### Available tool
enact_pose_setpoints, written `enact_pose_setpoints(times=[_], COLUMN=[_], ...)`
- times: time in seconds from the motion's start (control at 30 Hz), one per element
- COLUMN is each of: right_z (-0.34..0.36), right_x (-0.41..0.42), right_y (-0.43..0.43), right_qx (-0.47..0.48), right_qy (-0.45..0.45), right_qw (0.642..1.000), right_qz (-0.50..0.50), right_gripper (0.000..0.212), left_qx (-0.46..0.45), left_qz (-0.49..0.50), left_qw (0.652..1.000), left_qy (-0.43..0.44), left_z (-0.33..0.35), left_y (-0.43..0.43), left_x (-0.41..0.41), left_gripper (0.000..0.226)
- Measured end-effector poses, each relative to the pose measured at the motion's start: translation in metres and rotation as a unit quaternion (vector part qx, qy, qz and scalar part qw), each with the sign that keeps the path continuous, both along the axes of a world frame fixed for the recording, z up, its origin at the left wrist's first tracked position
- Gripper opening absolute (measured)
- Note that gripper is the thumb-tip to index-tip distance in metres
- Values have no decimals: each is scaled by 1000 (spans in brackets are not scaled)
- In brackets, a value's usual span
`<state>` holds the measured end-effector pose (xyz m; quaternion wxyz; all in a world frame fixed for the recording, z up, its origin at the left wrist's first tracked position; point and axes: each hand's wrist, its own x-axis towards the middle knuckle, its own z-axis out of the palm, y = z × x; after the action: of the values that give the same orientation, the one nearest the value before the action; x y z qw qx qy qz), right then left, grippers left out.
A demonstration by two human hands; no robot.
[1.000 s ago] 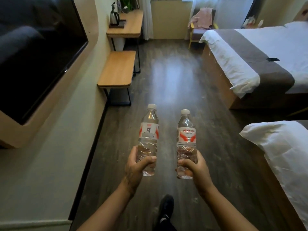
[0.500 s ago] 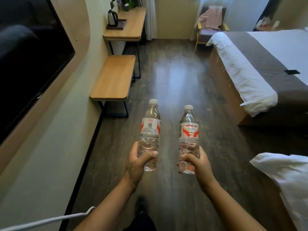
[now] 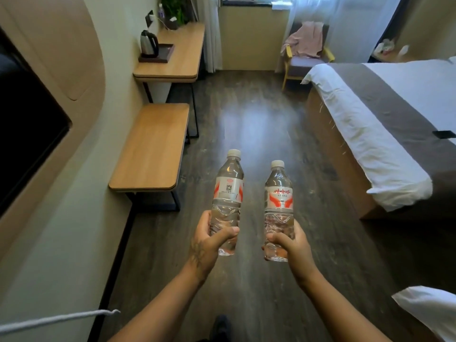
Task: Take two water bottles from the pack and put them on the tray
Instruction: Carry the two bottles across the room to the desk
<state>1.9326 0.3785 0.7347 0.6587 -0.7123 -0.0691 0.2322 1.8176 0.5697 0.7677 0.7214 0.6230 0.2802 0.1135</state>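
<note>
Two water bottles are held out over the dark wood floor (image 3: 249, 114), one in each hand, both upright with a slight lean and white caps on. The left bottle (image 3: 228, 193) sits in the left hand (image 3: 209, 243), whose grip is closed around its lower clear part, thumb crossing the front; its label shows a small square code between red marks. The right bottle (image 3: 278, 201) is in the right hand (image 3: 290, 245), the grip wrapped around its lower part in the same way; its label carries red characters above a red winged shape. The bottles stand just beside each other, apart, with a strip of floor showing between them.

At 10 o'clock from the bottles a low wooden table (image 3: 153, 146) runs along the wall. Beyond it, toward 11 o'clock, a higher table (image 3: 182, 53) carries a dark tray (image 3: 164, 51) with a steel kettle (image 3: 148, 43) on its left part. At 2 o'clock is a bed (image 3: 385, 114) with white sheets and a grey-brown runner. At 1 o'clock, far back, a chair (image 3: 303, 60) holds a pink garment. A white pillow corner (image 3: 429, 309) shows at 4 o'clock.
</note>
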Motion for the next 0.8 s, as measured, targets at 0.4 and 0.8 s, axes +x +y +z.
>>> enact_pose_setpoints(times=[0.4, 0.8], right_z=[-5, -6], right_x=[231, 534], right_y=[129, 244], right_qx=[9, 3], right_qy=[13, 7], right_qw=[1000, 999], right_qz=[11, 37], right_gripper=[69, 67], left_qx=[-2, -1], left_qz=[31, 38], left_qw=[1000, 999], left_qy=[1, 15], left_z=[-5, -19], left_y=[135, 247], left_x=[231, 512], left_gripper=[77, 69])
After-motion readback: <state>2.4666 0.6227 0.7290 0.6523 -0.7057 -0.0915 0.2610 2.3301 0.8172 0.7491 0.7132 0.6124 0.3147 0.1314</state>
